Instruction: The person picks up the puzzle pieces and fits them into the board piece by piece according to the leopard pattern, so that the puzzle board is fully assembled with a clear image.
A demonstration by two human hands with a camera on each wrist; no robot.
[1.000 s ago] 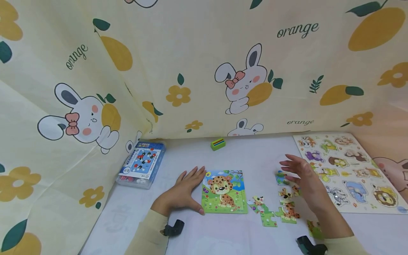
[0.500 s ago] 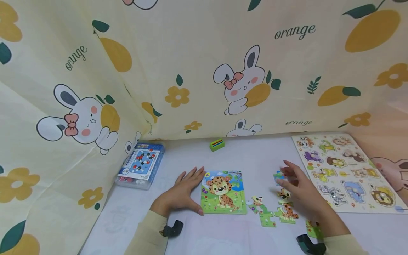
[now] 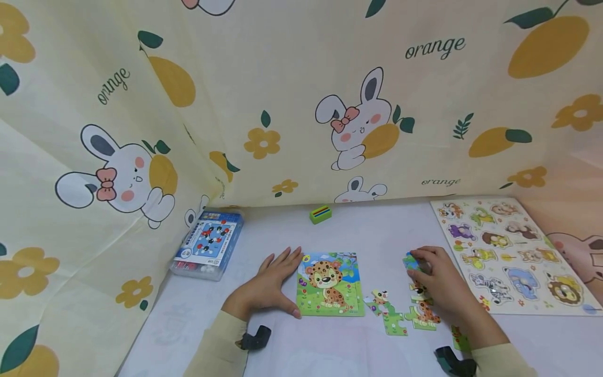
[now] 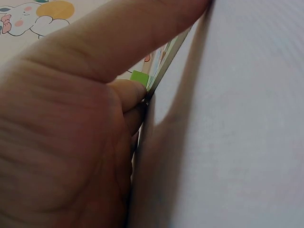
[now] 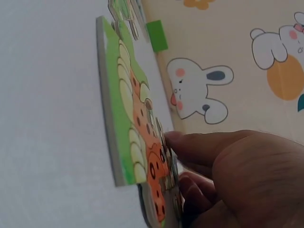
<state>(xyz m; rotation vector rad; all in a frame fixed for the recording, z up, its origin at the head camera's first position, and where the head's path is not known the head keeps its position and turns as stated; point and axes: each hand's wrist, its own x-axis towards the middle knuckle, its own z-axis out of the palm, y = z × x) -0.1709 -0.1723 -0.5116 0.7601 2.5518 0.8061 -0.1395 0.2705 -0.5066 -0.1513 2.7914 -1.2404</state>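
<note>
Blue piece [image 3: 409, 262]: right hand [image 3: 444, 279] pinches it, left [image 3: 268, 285] splays.

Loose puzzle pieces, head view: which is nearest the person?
The green piece beside the right arm: it lies lowest in the picture, visibly separate from the others.

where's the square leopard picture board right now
In the head view, the square leopard picture board lies on the white tabletop, just right of centre, between the person's left hand and a few green jigsaw pieces.
</note>
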